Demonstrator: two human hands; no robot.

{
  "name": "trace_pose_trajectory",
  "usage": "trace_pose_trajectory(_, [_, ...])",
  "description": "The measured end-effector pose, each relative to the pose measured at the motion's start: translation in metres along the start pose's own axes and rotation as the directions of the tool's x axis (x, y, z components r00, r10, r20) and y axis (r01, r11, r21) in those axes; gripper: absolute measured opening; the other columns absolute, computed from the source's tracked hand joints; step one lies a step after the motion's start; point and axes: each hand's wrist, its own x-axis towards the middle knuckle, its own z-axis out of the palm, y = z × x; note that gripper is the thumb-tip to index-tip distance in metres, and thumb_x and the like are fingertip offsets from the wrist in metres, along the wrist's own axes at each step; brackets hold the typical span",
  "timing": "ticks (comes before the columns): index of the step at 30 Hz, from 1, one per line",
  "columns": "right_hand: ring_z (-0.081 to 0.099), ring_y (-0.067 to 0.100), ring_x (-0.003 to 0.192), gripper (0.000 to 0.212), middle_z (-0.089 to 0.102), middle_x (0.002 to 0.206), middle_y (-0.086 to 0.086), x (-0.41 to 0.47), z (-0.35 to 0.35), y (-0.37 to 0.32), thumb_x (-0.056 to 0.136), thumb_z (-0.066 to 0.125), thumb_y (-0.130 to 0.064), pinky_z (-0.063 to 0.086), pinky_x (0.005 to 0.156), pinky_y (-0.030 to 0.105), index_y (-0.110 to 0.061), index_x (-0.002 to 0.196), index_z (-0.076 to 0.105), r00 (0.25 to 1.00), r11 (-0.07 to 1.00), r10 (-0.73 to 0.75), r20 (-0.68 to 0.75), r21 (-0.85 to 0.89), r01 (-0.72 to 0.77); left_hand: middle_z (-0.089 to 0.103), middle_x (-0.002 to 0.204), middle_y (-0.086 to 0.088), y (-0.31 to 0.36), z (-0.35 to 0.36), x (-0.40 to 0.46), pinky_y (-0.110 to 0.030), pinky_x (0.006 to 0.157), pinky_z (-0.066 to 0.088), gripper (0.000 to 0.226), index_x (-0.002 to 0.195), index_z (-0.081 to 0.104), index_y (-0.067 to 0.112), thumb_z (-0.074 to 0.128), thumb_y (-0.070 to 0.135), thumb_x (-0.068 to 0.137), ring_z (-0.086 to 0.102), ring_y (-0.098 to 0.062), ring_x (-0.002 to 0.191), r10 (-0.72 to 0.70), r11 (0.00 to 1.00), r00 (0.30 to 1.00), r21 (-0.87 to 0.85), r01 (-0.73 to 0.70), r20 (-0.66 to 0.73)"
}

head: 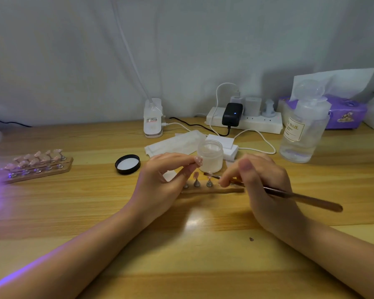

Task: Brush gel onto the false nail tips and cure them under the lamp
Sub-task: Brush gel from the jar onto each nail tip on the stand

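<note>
Over the wooden nail stand (212, 189), your right hand (266, 182) grips the gel brush (289, 194) while your left hand (162, 182) pinches a nail tip (198, 160).

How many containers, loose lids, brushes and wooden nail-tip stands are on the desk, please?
Containers: 2, the open gel jar and the clear bottle
Loose lids: 1, black lid
Brushes: 1, brush
Wooden stands: 2
Total: 6

Left end of the wooden nail stand (214, 189) hidden behind the left hand (160, 180), right end behind the right hand (261, 182). Brush (300, 196) mid-shaft covered by fingers (227, 180), far end blurred. Bottle label (294, 129) too small to read fully.
</note>
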Motion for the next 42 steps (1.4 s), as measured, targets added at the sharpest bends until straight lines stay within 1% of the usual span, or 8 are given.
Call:
trace_pose_trajectory(8, [0.053,-0.009,0.078,0.053,0.059,0.083,-0.017,0.004,0.0039,0.0006,0.097,0.025,-0.044,0.044,0.074,0.035,-0.015,0.083,0.067,0.999,1.0,-0.014,0.042,-0.014,0.015,0.071,0.081,0.002,0.0031,-0.0001,-0.0015,-0.043,0.081,0.049,0.024,0.1,0.064,0.022,0.062,0.011,0.078,0.064,-0.007,0.08,-0.016,1.0,1.0,0.02,0.016,0.021])
trace_pose_trajectory(14, [0.054,-0.006,0.069,0.059,0.056,0.068,-0.023,0.0022,-0.0006,-0.0031,0.097,0.021,-0.046,0.041,0.07,0.032,-0.02,0.065,0.064,0.999,0.998,0.052,-0.006,0.038,-0.051,0.069,0.079,0.003,0.004,-0.0014,-0.0004,-0.024,0.077,0.05,0.02,0.096,0.064,0.022,0.059,0.011,0.08,0.064,-0.005,0.077,-0.031,0.999,0.999,-0.008,0.032,0.034])
trace_pose_trajectory(18, [0.058,-0.003,0.065,0.051,0.06,0.072,-0.024,0.0025,0.0009,-0.0029,0.094,0.025,-0.052,0.044,0.067,0.03,-0.024,0.078,0.064,0.995,0.994,0.092,-0.028,0.059,-0.09,0.07,0.079,0.004,0.0055,-0.0027,-0.0012,-0.034,0.079,0.05,0.019,0.095,0.064,0.025,0.059,0.013,0.081,0.064,-0.004,0.078,-0.049,0.999,0.998,-0.018,0.05,0.045])
trace_pose_trajectory(21, [0.059,0.008,0.052,0.042,0.067,0.07,-0.011,0.0036,-0.001,-0.0038,0.091,0.027,-0.057,0.047,0.062,0.028,-0.032,0.084,0.06,0.985,0.976,0.171,-0.026,0.143,-0.165,0.069,0.08,0.009,0.0062,-0.0024,-0.0019,-0.048,0.083,0.047,0.019,0.094,0.064,0.028,0.059,0.015,0.081,0.063,-0.003,0.08,-0.054,0.999,0.998,-0.003,0.054,0.043])
trace_pose_trajectory(24, [0.06,0.004,0.063,0.024,0.065,0.072,-0.014,0.0071,-0.0025,-0.0056,0.087,0.043,-0.055,0.048,0.062,0.022,-0.036,0.084,0.058,0.989,0.988,0.145,0.018,0.043,-0.146,0.071,0.081,0.01,0.0061,-0.0008,-0.0033,-0.056,0.086,0.041,0.02,0.093,0.065,0.031,0.06,0.015,0.081,0.061,0.003,0.08,-0.034,0.999,0.999,0.027,0.033,0.037])
trace_pose_trajectory(30, [0.056,0.003,0.092,0.027,0.068,0.093,-0.002,0.0068,0.0005,-0.0084,0.074,0.06,-0.04,0.039,0.087,0.024,-0.03,0.097,0.051,0.991,0.994,0.072,0.113,-0.093,-0.061,0.072,0.087,0.007,0.0048,0.0,-0.0041,-0.051,0.096,0.034,0.028,0.103,0.063,0.026,0.064,0.014,0.078,0.06,0.006,0.078,0.005,0.998,0.997,0.055,-0.01,0.083])
trace_pose_trajectory(35, [0.055,-0.002,0.088,0.026,0.067,0.089,-0.008,0.0081,0.0007,-0.0071,0.074,0.07,-0.03,0.042,0.085,0.029,-0.029,0.093,0.052,0.991,0.993,0.083,0.105,-0.098,-0.073,0.067,0.095,0.011,0.0067,0.0004,-0.0048,-0.031,0.104,0.025,0.029,0.103,0.062,0.029,0.063,0.015,0.077,0.061,-0.001,0.082,-0.023,0.998,0.991,0.067,0.014,0.132])
trace_pose_trajectory(42, [0.057,0.002,0.087,0.019,0.062,0.088,-0.012,0.0087,0.0002,-0.0091,0.076,0.061,-0.034,0.048,0.08,0.034,-0.029,0.092,0.051,0.992,0.996,0.064,0.111,-0.066,-0.057,0.067,0.091,0.011,0.0096,-0.0004,-0.003,-0.033,0.108,0.021,0.028,0.099,0.067,0.032,0.063,0.015,0.077,0.06,-0.003,0.084,-0.005,0.996,0.99,0.091,-0.008,0.142])
